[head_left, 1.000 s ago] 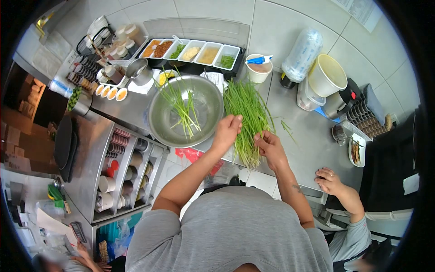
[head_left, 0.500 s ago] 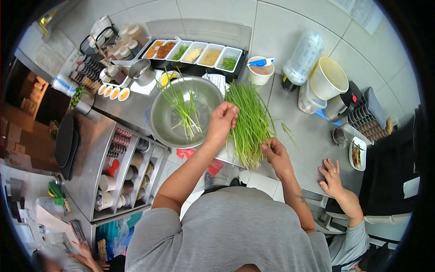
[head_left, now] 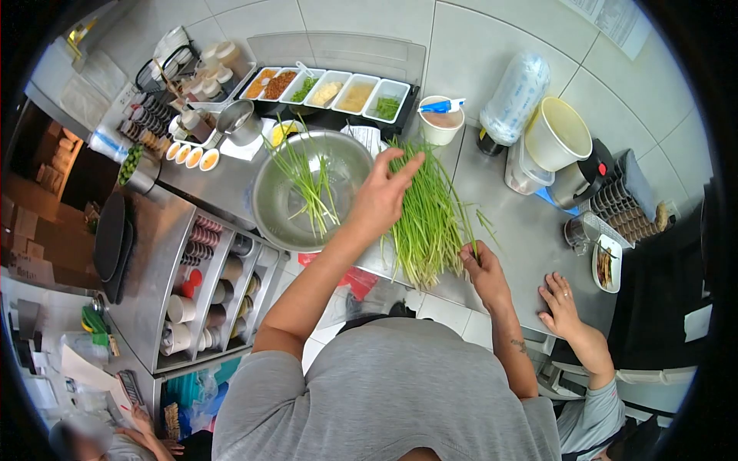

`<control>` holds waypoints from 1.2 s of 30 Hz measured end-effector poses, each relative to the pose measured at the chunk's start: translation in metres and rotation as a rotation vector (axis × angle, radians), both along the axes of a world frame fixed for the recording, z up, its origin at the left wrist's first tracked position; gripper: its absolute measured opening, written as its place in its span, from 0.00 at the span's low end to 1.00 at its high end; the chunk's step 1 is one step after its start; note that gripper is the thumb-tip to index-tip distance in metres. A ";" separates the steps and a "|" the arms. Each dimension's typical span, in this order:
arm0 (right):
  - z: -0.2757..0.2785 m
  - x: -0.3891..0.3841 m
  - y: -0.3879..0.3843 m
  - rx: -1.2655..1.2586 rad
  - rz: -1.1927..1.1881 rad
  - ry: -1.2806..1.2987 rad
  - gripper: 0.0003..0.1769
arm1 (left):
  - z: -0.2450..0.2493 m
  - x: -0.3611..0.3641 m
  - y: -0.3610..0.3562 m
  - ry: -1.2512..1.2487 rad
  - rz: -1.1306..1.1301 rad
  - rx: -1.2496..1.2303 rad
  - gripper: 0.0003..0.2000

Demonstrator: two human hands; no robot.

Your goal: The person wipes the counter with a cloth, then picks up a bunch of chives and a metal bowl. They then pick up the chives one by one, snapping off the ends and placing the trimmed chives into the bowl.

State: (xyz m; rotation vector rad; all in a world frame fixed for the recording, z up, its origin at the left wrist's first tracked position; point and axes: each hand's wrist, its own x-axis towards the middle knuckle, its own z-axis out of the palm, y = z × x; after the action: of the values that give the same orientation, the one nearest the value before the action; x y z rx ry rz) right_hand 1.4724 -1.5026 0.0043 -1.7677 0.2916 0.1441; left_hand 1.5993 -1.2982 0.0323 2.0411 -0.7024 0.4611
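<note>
A big heap of long thin green onions lies across the counter's front edge, pale ends toward me. My left hand hovers over the heap's left side, fingers stretched out and apart, holding nothing I can see. At the heap's lower right, my right hand pinches a green onion near its pale end, thumb against fingers. Left of the heap stands a wide metal bowl; a smaller bunch of green onions leans inside it, tips over the far rim.
Behind the bowl is a row of white topping trays. A white tub and cup stack stand farther right. A co-worker's hand rests on the steel counter. Shelves sit at left.
My left hand has opened from a pinch and shifted slightly up over the heap. My right hand has moved a little right and down, drawing a green onion to the heap's edge.
</note>
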 end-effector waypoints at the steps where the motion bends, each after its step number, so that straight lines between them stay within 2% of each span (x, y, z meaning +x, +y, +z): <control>1: -0.003 0.000 -0.001 -0.011 0.009 -0.011 0.07 | -0.001 0.002 -0.004 -0.119 -0.011 0.084 0.15; 3: -0.006 -0.001 -0.002 -0.020 0.024 -0.022 0.07 | -0.006 0.010 -0.009 -0.355 -0.028 0.252 0.15; 6: -0.006 -0.001 -0.005 -0.021 0.043 0.011 0.07 | -0.017 0.021 -0.007 -0.274 -0.144 0.414 0.13; 9: -0.008 -0.001 -0.010 -0.037 0.056 0.070 0.07 | -0.025 0.021 -0.011 -0.070 -0.135 0.297 0.09; 12: -0.016 -0.001 -0.009 -0.056 0.036 0.015 0.08 | -0.037 0.024 -0.020 0.256 -0.025 -0.080 0.06; 15: -0.029 0.000 -0.011 -0.060 -0.037 -0.047 0.08 | -0.034 0.037 -0.014 0.273 0.092 -0.291 0.06; 17: -0.028 0.000 -0.017 -0.056 -0.111 0.001 0.08 | -0.035 0.023 -0.019 0.085 0.207 -0.095 0.08; 19: -0.018 0.005 -0.018 0.014 -0.198 0.017 0.08 | -0.034 0.005 -0.018 0.125 0.169 0.096 0.11; 21: -0.018 0.015 -0.012 -0.004 -0.258 -0.057 0.08 | -0.030 -0.007 -0.016 0.380 -0.038 0.274 0.14; 23: -0.025 0.031 0.010 -0.154 -0.168 -0.264 0.10 | -0.022 -0.033 -0.028 0.519 -0.176 0.046 0.15; 24: -0.024 0.038 0.028 -0.111 -0.094 -0.351 0.12 | -0.021 -0.041 -0.034 0.590 -0.244 -0.072 0.16; 25: -0.022 0.046 0.046 -0.066 -0.020 -0.437 0.14 | -0.023 -0.042 -0.037 0.375 -0.180 -0.167 0.13; 27: -0.007 0.060 0.065 -0.260 0.221 -0.513 0.20 | -0.029 -0.028 -0.025 0.429 0.055 -0.218 0.12; 28: 0.002 0.064 0.071 -0.121 0.297 -0.459 0.21 | -0.025 -0.021 -0.014 0.453 0.173 -0.243 0.12; 30: 0.019 0.072 0.081 0.158 0.441 -0.345 0.21 | -0.007 -0.010 0.019 0.541 0.238 -0.320 0.10; 32: 0.019 0.077 0.074 -0.077 0.385 -0.304 0.23 | -0.002 0.009 0.054 0.713 0.281 -0.479 0.10; 34: 0.013 0.084 0.062 -0.293 0.288 -0.215 0.26 | -0.007 0.028 0.097 0.649 0.412 -0.145 0.09; 35: 0.002 0.082 0.058 -0.482 0.203 -0.272 0.29 | -0.012 0.035 0.108 0.611 0.469 0.019 0.09; 36: -0.009 0.077 0.057 -0.659 0.194 -0.321 0.30 | -0.013 0.036 0.110 0.409 0.555 0.087 0.09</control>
State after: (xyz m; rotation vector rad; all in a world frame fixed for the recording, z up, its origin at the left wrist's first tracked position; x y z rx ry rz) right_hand 1.5494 -1.4456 -0.0048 -2.4335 -0.0835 -0.1148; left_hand 1.6350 -1.1884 0.0192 2.3086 0.1010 0.3056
